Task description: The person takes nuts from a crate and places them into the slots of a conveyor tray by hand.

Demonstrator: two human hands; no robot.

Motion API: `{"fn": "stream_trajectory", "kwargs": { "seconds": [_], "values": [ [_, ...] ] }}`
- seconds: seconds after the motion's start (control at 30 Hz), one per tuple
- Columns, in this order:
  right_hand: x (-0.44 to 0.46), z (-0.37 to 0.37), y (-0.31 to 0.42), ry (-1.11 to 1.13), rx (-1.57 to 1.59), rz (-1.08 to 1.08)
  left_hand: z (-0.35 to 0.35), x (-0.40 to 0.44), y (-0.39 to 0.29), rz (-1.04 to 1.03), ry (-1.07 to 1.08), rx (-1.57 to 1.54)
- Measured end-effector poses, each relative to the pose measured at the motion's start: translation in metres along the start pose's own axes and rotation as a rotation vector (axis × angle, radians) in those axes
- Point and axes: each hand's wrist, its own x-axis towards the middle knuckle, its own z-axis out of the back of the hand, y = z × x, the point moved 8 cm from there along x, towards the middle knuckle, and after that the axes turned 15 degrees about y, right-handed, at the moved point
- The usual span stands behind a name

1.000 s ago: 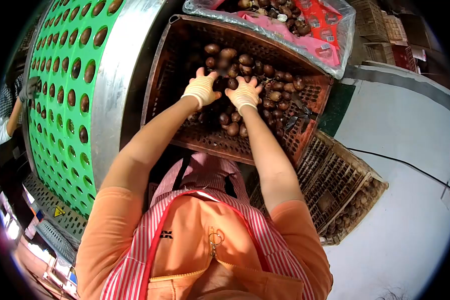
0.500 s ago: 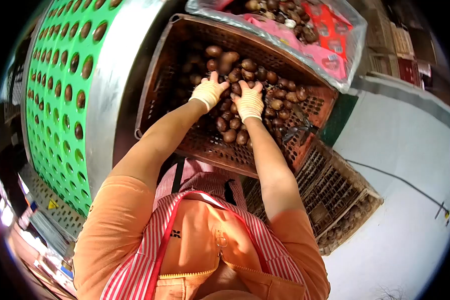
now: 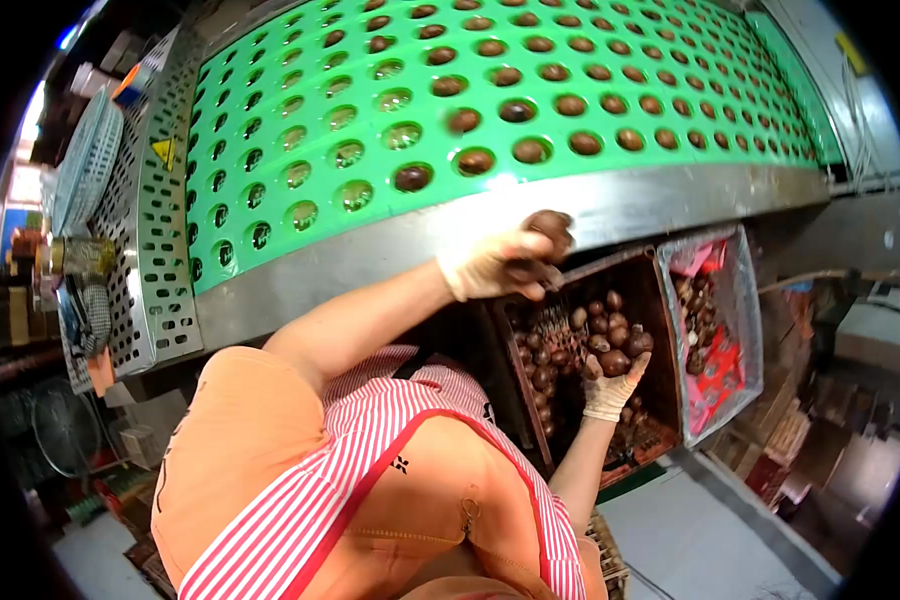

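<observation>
My left hand (image 3: 487,264), in a pale finger-baring glove, is raised beside the metal edge of the green holed panel and closed around dark brown eggs (image 3: 548,228). The fingers and eggs are partly blurred. My right hand (image 3: 615,390), in a similar glove, is down in the brown plastic crate (image 3: 542,432), cupped under several brown eggs (image 3: 615,361). More loose eggs (image 3: 543,377) lie about the crate. Rows of oval holes cover the green panel (image 3: 370,135); many hold a brown egg, while those at the left show only clear or dark hollows.
A metal rail (image 3: 370,265) runs along the panel's near side. Beside the crate stands a plastic-lined box (image 3: 753,350) with eggs and red and pink wrappers. Perforated metal (image 3: 155,300) with a yellow warning sign (image 3: 164,152) borders the panel at left.
The view has swung left toward the green panel. My left hand has come up out of the crate with eggs; my right hand, also now holding eggs, stays in the crate.
</observation>
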Motion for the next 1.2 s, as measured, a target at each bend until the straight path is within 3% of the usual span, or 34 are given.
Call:
{"fn": "stream_trajectory", "kwargs": {
  "seconds": [0.03,0.1,0.17,0.27,0.3,0.37,0.43,0.53,0.57,0.63,0.7,0.8,0.83,0.87,0.9,0.97,1.03,1.07,1.17,1.2],
  "values": [
    [0.014,-0.034,-0.004,0.032,-0.064,0.014,0.014,-0.025,-0.031,-0.078,-0.079,0.03],
    [0.051,-0.081,-0.02,0.232,-0.314,-0.077,0.042,-0.083,-0.093,-0.147,-0.295,0.402],
    [0.081,-0.165,-0.045,0.283,-0.86,-0.164,0.073,-0.144,-0.157,-0.18,-0.512,1.612],
    [0.131,-0.253,-0.133,0.516,-0.847,-0.285,0.131,-0.201,-0.196,0.078,-0.717,1.598],
    [0.14,-0.275,-0.161,0.47,-0.803,-0.339,0.154,-0.211,-0.199,0.11,-0.76,1.559],
    [0.171,-0.294,-0.225,0.583,-0.733,-0.439,0.188,-0.216,-0.192,0.249,-0.726,1.565],
    [0.197,-0.279,-0.272,0.523,-0.886,-0.627,0.18,-0.215,-0.195,0.326,-0.75,1.558],
    [0.214,-0.292,-0.278,0.56,-1.144,-0.551,0.169,-0.222,-0.227,0.208,-0.87,1.556],
    [0.224,-0.31,-0.278,0.672,-1.328,-0.534,0.166,-0.224,-0.24,0.161,-0.941,1.583],
    [0.248,-0.347,-0.273,0.642,-1.99,-0.027,0.172,-0.218,-0.265,0.242,-1.003,1.584],
    [0.267,-0.351,-0.291,0.623,-2.225,-0.164,0.199,-0.208,-0.271,0.402,-0.939,1.703],
    [0.29,-0.352,-0.301,0.627,-2.382,-0.275,0.22,-0.21,-0.285,0.328,-0.895,1.723],
    [0.299,-0.359,-0.298,0.659,-2.219,-0.269,0.237,-0.215,-0.293,0.154,-0.906,1.593],
    [0.308,-0.366,-0.296,0.57,-2.128,-0.214,0.268,-0.219,-0.3,-0.025,-0.889,1.238],
    [0.315,-0.373,-0.294,0.481,-2.036,-0.163,0.275,-0.215,-0.309,-0.149,-0.905,1.151],
    [0.321,-0.393,-0.314,0.643,-2.064,0.054,0.287,-0.207,-0.326,-0.404,-0.909,0.984],
    [0.326,-0.381,-0.348,0.937,-2.146,0.153,0.271,-0.191,-0.334,-0.191,-1.112,1.74],
    [0.325,-0.365,-0.356,0.965,-2.297,0.37,0.268,-0.179,-0.322,0.219,-0.991,1.989],
    [0.324,-0.366,-0.326,0.786,-2.002,0.218,0.278,-0.177,-0.311,0.283,-0.816,2.09],
    [0.317,-0.359,-0.303,0.698,-1.873,0.298,0.273,-0.18,-0.313,0.211,-0.866,2.087]
  ]
}}
